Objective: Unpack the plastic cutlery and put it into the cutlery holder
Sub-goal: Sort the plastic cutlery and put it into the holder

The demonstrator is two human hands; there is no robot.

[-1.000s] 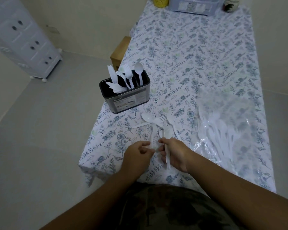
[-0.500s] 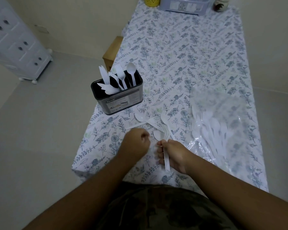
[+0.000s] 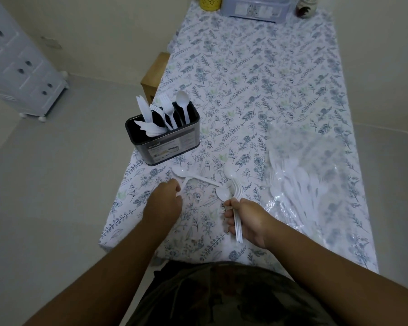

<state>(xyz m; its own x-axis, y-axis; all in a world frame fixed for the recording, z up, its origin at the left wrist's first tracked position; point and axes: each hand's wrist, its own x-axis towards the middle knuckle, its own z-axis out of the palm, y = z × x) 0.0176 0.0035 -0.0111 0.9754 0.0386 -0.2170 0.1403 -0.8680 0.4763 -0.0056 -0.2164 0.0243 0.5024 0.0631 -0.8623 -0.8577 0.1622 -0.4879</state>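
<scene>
The right hand (image 3: 247, 220) grips a bundle of white plastic forks (image 3: 238, 208) near the front edge of the table (image 3: 280, 78). The left hand (image 3: 165, 203) is closed on the handle of a loose spoon (image 3: 186, 176). The cutlery holder (image 3: 163, 140), partly filled, stands at the left edge; the open plastic pack (image 3: 304, 184) lies toward the right edge.

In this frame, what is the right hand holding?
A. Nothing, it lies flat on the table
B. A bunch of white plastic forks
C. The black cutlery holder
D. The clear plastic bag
B: the right hand is closed around a bunch of white plastic forks, tines pointing away from the person, while the clear plastic bag lies to its right and the cutlery holder stands apart on the table.
</scene>
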